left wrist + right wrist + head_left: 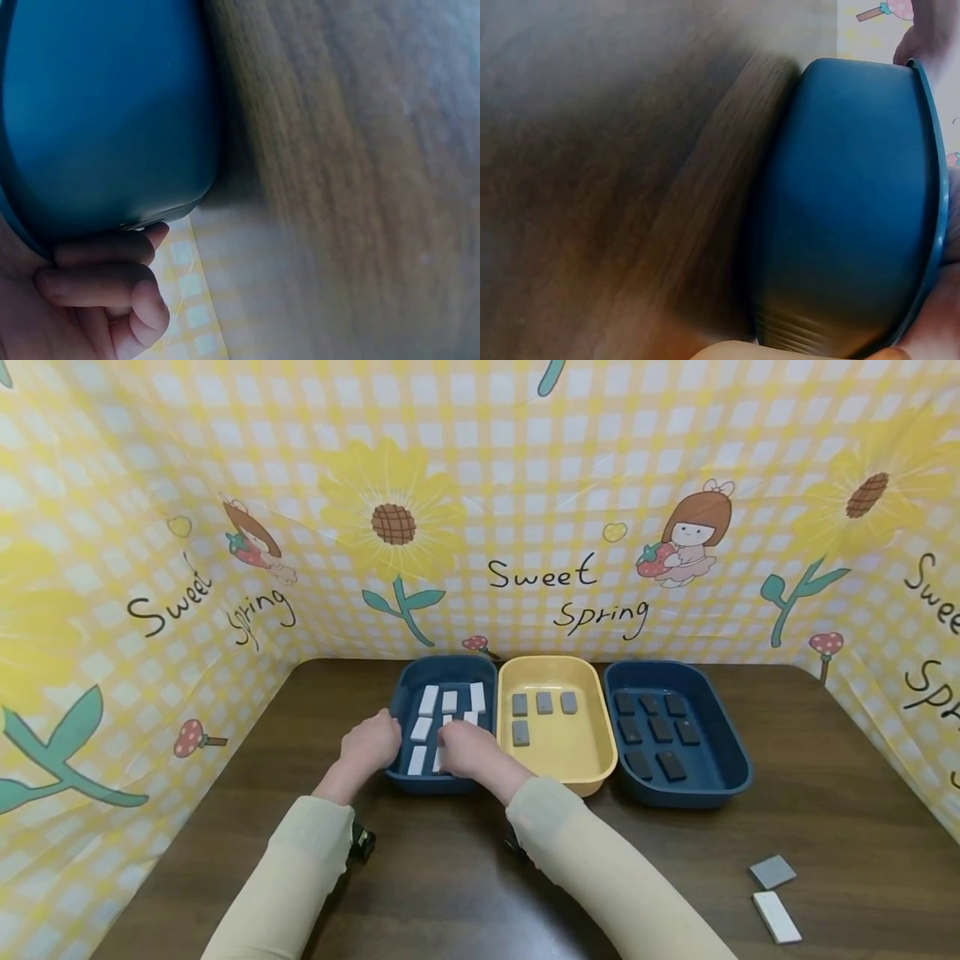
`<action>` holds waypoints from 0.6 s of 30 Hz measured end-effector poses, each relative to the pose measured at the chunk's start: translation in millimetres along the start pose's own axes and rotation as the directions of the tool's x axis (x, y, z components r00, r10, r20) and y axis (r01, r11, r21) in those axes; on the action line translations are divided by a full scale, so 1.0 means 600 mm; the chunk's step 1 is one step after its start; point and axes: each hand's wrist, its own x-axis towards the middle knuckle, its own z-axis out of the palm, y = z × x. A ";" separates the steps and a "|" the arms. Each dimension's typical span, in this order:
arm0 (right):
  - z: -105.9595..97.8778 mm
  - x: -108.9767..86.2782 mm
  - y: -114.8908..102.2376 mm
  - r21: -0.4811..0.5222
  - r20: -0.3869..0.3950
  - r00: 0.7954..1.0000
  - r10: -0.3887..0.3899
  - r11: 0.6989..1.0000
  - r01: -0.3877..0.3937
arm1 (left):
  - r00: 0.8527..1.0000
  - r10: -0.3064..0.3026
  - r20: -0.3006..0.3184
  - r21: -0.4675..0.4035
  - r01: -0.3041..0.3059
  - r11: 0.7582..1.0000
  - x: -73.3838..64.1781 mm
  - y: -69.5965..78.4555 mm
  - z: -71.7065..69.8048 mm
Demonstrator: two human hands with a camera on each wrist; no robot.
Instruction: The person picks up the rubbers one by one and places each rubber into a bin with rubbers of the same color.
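My left hand [371, 743] grips the left rim of the left blue tray [405, 693]. In the left wrist view its curled fingers [105, 274] lie against the tray's outer wall [112, 112]. My right hand [468, 747] reaches over the tray's near side, its fingers down among the white blocks. A white block [438, 761] shows at its fingertips, partly hidden by the hand. Several other white blocks [417, 760] lie in rough rows there. The right wrist view shows mostly the tray's near wall [847, 195], with the fingertips hidden.
A yellow tray [570, 752] with several grey blocks [544, 702] stands beside the blue one. Right of it, another blue tray [712, 768] holds several dark blocks [660, 729]. A grey block [772, 872] and a white block [777, 917] lie on the wooden table [435, 877], front right.
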 end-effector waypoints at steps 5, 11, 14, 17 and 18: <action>0.004 0.002 0.001 -0.040 0.026 1.000 0.012 0.999 -0.011 | 1.000 -0.005 0.006 -0.001 0.005 1.000 -0.002 0.002 0.002; 0.006 0.006 0.001 -0.101 0.040 0.999 0.011 0.995 -0.006 | 1.000 0.014 -0.013 0.008 -0.013 1.000 -0.002 0.000 0.003; 0.006 0.009 0.000 -0.116 0.040 0.999 0.009 0.993 -0.004 | 1.000 0.017 -0.022 0.011 -0.017 1.000 -0.001 0.000 0.000; 0.008 0.010 -0.001 -0.116 0.020 1.000 0.013 0.993 -0.010 | 1.000 0.016 -0.017 0.010 -0.016 1.000 -0.002 0.000 -0.002; 0.009 0.009 -0.002 -0.117 0.009 1.000 0.011 0.993 -0.010 | 1.000 0.015 -0.016 0.011 -0.014 1.000 -0.003 0.000 -0.002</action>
